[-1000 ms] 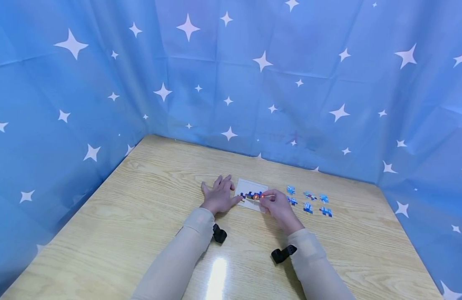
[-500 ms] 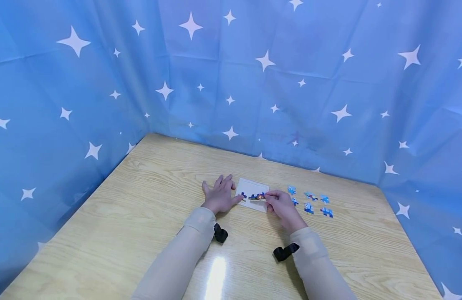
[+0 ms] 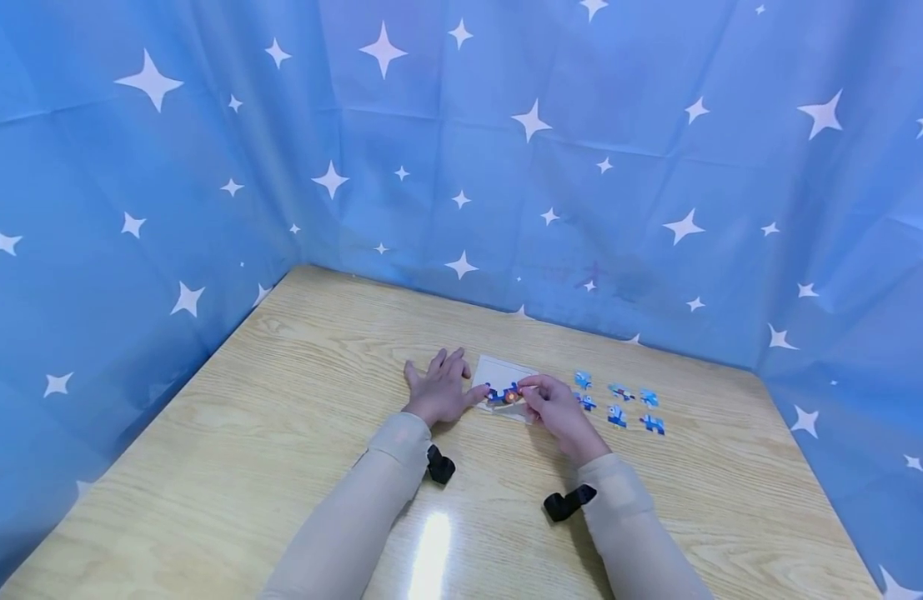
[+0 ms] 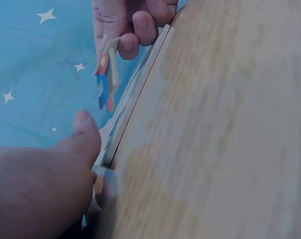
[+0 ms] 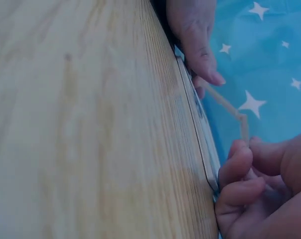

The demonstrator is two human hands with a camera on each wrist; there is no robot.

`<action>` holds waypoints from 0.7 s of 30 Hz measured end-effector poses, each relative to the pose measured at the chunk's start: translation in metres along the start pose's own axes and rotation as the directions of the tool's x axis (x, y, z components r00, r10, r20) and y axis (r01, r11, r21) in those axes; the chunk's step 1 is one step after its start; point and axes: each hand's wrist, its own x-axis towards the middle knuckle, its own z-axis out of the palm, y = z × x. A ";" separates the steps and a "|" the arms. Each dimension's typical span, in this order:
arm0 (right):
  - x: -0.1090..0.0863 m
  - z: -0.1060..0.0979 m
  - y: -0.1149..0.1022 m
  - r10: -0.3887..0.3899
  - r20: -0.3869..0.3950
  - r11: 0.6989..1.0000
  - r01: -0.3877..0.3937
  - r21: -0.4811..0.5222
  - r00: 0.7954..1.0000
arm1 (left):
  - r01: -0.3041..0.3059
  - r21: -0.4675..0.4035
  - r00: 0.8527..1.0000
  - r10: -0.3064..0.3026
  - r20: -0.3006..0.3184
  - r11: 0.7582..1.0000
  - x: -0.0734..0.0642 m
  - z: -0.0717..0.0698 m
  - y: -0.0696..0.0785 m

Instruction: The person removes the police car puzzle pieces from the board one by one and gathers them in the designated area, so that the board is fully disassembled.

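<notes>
My right hand [image 3: 554, 410] pinches a colourful jigsaw piece [image 3: 511, 396] between thumb and forefinger, tilted over a white puzzle board [image 3: 506, 370]. In the left wrist view the held piece [image 4: 104, 82] is seen nearly edge-on, above the board's raised rim [image 4: 135, 94]. On the left, my left hand [image 3: 437, 393] lies on the table with its fingers spread, its thumb reaching over the board's left edge. Just beyond that thumb a dark blue piece [image 3: 491, 392] overlaps the held one in the head view. The right wrist view shows the held piece's pale edge [image 5: 244, 129].
Several loose blue jigsaw pieces [image 3: 616, 416] lie on the wooden table [image 3: 281, 433] to the right of the board. A blue curtain with white stars [image 3: 506, 167] hangs round the table's back and sides. Each wrist wears a black camera [image 3: 569, 503].
The right hand shifted the pinched piece slightly right, then back left, where it now meets the dark blue piece by the left thumb in the head view. The left hand has stayed in place.
</notes>
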 end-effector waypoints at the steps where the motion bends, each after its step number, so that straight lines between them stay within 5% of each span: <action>1: 0.000 0.001 0.001 -0.014 0.003 1.000 0.014 -0.010 1.000 | -0.002 -0.003 1.000 0.002 -0.002 1.000 0.000 0.000 0.000; 12: 0.002 0.009 0.004 -0.078 -0.008 0.996 0.078 -0.040 0.997 | 0.005 0.015 1.000 -0.005 0.001 1.000 -0.004 -0.003 0.001; 21: 0.000 0.005 0.003 -0.018 -0.105 0.993 0.006 -0.114 0.994 | -0.005 0.000 1.000 0.005 -0.003 1.000 -0.005 -0.004 0.004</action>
